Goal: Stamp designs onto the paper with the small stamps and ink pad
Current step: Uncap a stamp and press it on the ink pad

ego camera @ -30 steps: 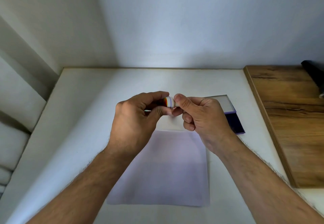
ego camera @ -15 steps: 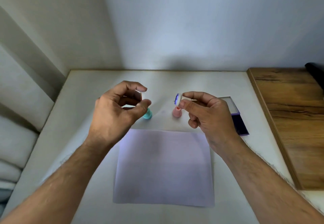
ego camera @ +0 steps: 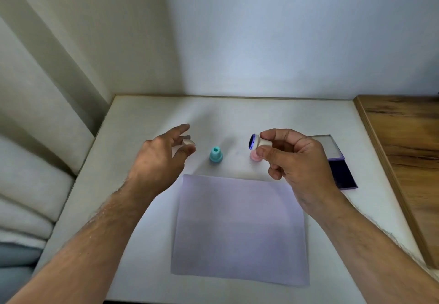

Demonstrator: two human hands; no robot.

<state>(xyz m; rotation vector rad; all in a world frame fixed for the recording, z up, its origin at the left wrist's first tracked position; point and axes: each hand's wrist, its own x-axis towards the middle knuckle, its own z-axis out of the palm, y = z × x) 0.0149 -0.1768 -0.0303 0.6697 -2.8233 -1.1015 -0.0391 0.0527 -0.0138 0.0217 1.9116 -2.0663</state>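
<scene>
Stamp uncapped, paper blank

Right hand (ego camera: 297, 161) pinches a white stamp (ego camera: 257, 142) between thumb and forefinger, held above the table (ego camera: 142, 118), its blue inked face turned left. Left hand (ego camera: 161, 154), fingers loosely spread, carries a small white cap (ego camera: 188, 142) at its fingertips. Teal stamp (ego camera: 216, 154) and pink stamp (ego camera: 254, 156) stand beyond the paper (ego camera: 240, 230); the ink pad (ego camera: 339, 161) lies open at right. A tilted press would likely smudge or leave a partial print; the loose sheet may shift.

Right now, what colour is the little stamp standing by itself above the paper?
Teal, or light blue-green: the small stamp shows best in the head view.
</scene>
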